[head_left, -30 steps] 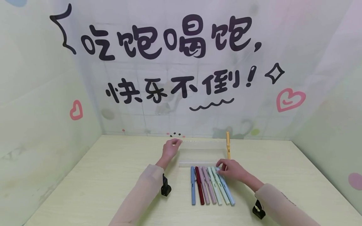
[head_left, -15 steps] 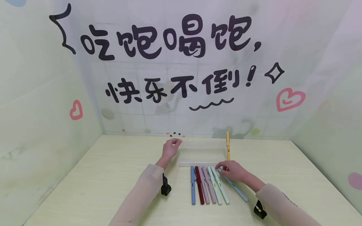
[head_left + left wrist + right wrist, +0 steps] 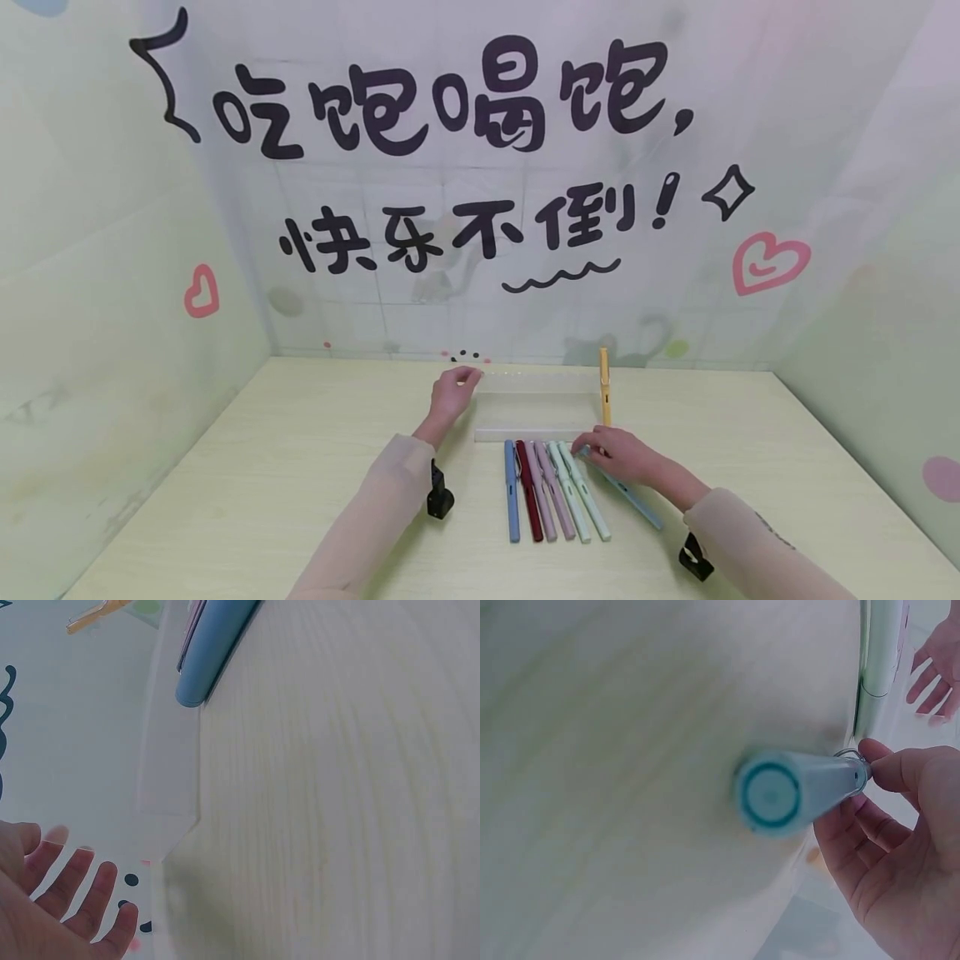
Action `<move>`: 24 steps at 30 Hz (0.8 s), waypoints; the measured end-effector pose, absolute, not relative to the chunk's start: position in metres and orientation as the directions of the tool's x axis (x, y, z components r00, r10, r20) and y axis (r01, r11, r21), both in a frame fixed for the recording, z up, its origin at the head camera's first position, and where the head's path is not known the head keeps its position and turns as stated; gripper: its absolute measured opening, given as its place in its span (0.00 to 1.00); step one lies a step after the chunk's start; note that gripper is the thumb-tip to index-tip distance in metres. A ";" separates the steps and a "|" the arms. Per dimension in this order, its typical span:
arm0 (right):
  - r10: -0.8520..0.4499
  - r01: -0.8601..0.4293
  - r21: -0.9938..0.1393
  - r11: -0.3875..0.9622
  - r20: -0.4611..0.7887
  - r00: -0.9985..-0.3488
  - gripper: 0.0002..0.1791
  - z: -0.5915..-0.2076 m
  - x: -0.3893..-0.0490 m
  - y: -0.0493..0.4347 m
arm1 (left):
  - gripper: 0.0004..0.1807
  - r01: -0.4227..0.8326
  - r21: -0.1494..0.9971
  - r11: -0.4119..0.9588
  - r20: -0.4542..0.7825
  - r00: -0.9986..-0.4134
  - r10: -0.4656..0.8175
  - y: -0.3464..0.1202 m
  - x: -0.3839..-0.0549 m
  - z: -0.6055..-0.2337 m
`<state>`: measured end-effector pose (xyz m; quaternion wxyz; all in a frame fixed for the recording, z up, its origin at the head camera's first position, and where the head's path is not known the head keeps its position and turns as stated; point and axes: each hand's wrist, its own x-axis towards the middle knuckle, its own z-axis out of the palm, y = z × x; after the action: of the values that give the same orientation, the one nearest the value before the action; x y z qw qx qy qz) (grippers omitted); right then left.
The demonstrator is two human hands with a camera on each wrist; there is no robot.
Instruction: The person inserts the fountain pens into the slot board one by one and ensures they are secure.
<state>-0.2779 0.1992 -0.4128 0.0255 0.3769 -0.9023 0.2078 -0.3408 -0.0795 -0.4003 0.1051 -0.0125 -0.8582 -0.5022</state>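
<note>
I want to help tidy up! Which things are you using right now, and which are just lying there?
In use:
right hand, pinching the light blue pen
left hand, resting on the clear case

Just lying there:
five pens in a row
yellow pen standing at the case's right end
table

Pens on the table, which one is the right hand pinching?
The light blue pen, angled away from the row. The right hand pinches its far end, while the other five pens lie side by side, untouched.
</note>
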 end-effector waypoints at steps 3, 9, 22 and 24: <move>-0.667 -0.693 -0.355 0.627 0.213 -0.714 0.11 -0.413 -0.278 0.200 | 0.15 0.133 0.858 0.496 0.198 -0.977 -0.081 -0.080 -0.341 -0.401; -0.653 -0.688 -0.385 0.615 0.241 -0.718 0.07 -0.416 -0.278 0.202 | 0.15 0.132 0.857 0.499 0.200 -0.976 -0.086 -0.080 -0.341 -0.400; -0.528 -0.541 -0.637 0.550 0.237 -0.816 0.13 -0.409 -0.281 0.207 | 0.15 0.122 0.861 0.494 0.190 -0.978 -0.089 -0.079 -0.340 -0.399; -0.515 -0.513 -0.669 0.538 0.220 -0.828 0.13 -0.407 -0.282 0.209 | 0.15 0.123 0.860 0.495 0.191 -0.978 -0.089 -0.079 -0.339 -0.399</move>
<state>-0.2824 0.2086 -0.4068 -0.0016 0.2929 -0.8771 0.3807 -0.3393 -0.0792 -0.3992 0.1054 -0.0101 -0.8582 -0.5023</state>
